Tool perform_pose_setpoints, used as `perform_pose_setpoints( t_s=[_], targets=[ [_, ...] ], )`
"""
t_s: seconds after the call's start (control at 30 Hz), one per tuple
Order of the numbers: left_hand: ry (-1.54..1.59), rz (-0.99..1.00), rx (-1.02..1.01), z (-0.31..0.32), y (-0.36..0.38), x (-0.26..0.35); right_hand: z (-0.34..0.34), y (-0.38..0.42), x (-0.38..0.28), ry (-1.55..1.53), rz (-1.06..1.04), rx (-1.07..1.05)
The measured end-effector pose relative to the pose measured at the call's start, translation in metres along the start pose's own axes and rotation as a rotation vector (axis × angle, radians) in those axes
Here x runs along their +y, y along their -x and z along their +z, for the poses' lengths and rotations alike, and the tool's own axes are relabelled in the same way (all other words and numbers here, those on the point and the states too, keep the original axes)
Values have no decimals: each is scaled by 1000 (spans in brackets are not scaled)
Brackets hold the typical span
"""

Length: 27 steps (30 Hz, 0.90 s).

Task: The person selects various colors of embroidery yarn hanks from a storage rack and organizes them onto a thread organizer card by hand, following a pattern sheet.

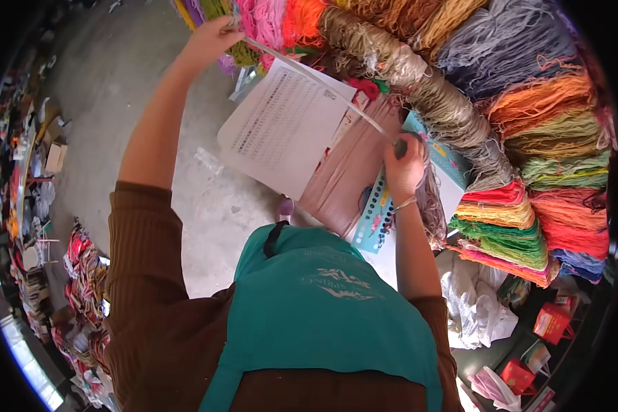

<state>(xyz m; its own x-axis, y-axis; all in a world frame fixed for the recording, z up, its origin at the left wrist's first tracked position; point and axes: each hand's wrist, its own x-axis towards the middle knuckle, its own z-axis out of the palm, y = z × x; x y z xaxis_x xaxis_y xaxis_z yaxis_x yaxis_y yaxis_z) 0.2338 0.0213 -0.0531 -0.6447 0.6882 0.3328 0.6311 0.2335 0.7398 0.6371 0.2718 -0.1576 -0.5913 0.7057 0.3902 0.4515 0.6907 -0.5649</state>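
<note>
A pale, narrow strip, perhaps tape or yarn, is stretched taut between my two hands. My left hand pinches its far end, beside pink and olive yarn at the top. Its other end reaches my right hand, which is closed around it with something small and dark at the fingers. Beneath the strip lies a large white sheet printed with rows of small marks. Next to it is a dusty-pink bundle of strands or cloth. A teal card with dark dots lies by my right wrist.
Thick yarn hanks in many colours, including grey and red, are stacked along the right. A long beige yarn roll crosses them. White plastic bags and red boxes sit lower right. Concrete floor shows left.
</note>
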Motion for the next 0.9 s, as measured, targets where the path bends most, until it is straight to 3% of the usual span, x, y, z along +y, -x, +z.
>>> perform_pose_setpoints(
  t_s=[0.03, 0.1, 0.13, 0.23, 0.3, 0.43, 0.57, 0.63, 0.7, 0.73, 0.8, 0.87, 0.9],
  targets=[
    [-2, -6, 0, 6, 7, -12, -4, -3, -5, 34, 47, -25],
    [109, -227, 83, 19, 14, -10, -2, -1, -8, 88, 105, -58],
    [294, -356, -27, 18, 24, 0, -1, 2, -6, 112, 71, -64],
    [384, -498, -135, 26, 45, -10, -4, 18, -12, 140, 50, -123],
    [391, -478, -87, 32, 49, -15, -5, 28, -17, 187, -162, -147],
    [414, -359, -66, 26, 23, -48, -3, 47, -24, 303, -185, -204],
    [459, -366, -59, 8, -1, -10, 2, 47, -20, 327, -116, -195],
    [513, -358, -110, 4, -12, -35, 3, 47, -22, 341, -104, -188],
    [12, -506, -239, 5, -16, -60, 4, 48, -23, 351, -92, -181],
    [10, -505, -243, 7, -8, -72, 5, 48, -22, 353, -84, -167],
    [-461, -136, -366, 16, 19, -85, 6, 49, -23, 371, -78, -151],
    [-243, 48, -378, 38, 54, -87, 6, 48, -23, 377, -76, -151],
    [-285, 107, -365, 45, 75, -74, 5, 48, -24, 382, -81, -152]
  ],
)
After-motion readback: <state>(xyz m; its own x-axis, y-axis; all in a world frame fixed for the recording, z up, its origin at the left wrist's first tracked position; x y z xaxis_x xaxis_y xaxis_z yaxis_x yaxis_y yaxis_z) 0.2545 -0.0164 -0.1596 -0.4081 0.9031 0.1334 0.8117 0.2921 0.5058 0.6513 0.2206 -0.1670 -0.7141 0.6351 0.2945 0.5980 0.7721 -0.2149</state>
